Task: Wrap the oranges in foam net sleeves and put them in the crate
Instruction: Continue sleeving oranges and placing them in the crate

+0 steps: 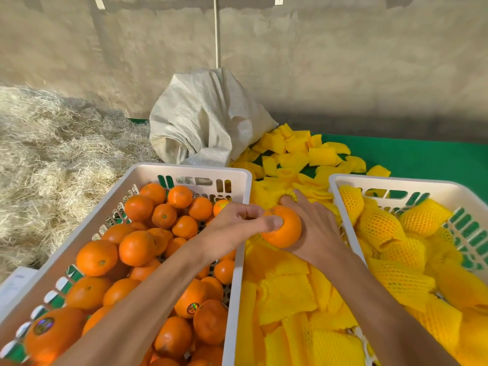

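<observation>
Fingers (274,222): we are gripping one orange (284,228) with both, left hand (237,228) thumb on top, right hand (314,231) cupping beneath.
Position: we are holding it over loose sleeves (285,294), so netting is within reach.
Crates: source crate (239,286) left, wrapped crate (343,191) right.

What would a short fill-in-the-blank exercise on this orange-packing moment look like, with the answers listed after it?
1. Both hands, the left hand and the right hand, hold one bare ____ between the two crates.
2. The left crate holds oranges without ____.
3. The right crate holds fruit already wrapped in ____ net.
4. The loose sleeves lie on a ____ surface.

Missing words: orange; sleeves; yellow; green
</observation>
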Demonstrator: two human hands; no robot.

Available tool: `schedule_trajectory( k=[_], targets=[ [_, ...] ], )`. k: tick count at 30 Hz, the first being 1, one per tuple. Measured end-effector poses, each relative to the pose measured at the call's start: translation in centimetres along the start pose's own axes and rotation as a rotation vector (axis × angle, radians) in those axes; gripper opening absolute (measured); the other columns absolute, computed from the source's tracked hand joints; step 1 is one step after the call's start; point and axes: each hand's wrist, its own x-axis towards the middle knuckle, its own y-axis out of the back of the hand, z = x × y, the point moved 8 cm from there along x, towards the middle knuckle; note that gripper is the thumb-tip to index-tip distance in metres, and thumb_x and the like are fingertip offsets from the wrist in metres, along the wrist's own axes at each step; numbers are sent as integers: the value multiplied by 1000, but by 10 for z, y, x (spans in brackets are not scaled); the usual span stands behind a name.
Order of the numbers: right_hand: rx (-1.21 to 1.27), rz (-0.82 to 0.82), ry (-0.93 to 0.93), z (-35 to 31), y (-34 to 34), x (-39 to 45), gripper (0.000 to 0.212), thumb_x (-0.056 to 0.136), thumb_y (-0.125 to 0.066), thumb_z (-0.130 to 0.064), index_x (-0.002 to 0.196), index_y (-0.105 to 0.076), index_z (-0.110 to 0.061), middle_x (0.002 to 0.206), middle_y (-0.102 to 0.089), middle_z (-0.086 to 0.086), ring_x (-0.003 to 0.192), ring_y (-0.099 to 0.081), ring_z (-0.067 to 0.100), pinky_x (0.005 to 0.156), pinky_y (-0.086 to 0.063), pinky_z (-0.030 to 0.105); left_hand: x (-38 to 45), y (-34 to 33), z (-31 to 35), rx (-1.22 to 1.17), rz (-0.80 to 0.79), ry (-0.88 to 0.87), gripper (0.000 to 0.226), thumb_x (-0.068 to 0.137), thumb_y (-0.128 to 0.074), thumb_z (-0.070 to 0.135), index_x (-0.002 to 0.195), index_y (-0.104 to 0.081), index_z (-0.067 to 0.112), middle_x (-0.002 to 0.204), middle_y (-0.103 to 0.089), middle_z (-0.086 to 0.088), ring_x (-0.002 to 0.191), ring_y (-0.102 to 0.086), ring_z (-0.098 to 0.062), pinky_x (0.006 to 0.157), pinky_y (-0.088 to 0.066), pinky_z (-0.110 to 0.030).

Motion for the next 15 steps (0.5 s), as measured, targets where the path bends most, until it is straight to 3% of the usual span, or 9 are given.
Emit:
schedule_trajectory(
  k=[3,6,10,13,15],
  targets=[
    [7,42,-34,1,7,2,80,74,-73,-68,142,-50,-31,155,-43,5,128,-55,31,100,-44,41,1,11,1,-3,128,-22,85,69,-71,68,97,-63,-12,88,-55,-9,85,-49,-21,83,-36,-39],
    [-19,91,-63,-3,14,2,80,72,-69,-75,139,-54,-34,145,-51,0,121,-57,29,94,-46,40,3,22,-1,-20,275,-31,84,65,-73,69,102,-70,-6,91,-67,-21,82,-58,-20,79,-46,-36],
    [-29,120,-28,-13,16,4,78,73,-64,-77,136,-56,-32,142,-54,-1,121,-58,25,96,-44,40,0,31,-1,171,475,-86,56,61,-78,68,88,-73,19,100,-63,7,85,-60,-3,70,-49,-20],
    [-81,135,-50,-16,21,3,81,76,-60,-75,141,-53,-28,148,-49,0,123,-56,27,97,-43,41,-2,32,9,510,540,-226,55,66,-85,59,103,-66,23,109,-47,11,98,-49,0,74,-41,-8],
    [-100,138,-65,-20,21,0,77,78,-60,-70,141,-52,-27,147,-49,1,120,-58,28,97,-43,42,-4,29,11,632,561,-257,57,71,-86,55,109,-63,20,113,-42,10,100,-46,-2,75,-41,-9]
  ],
)
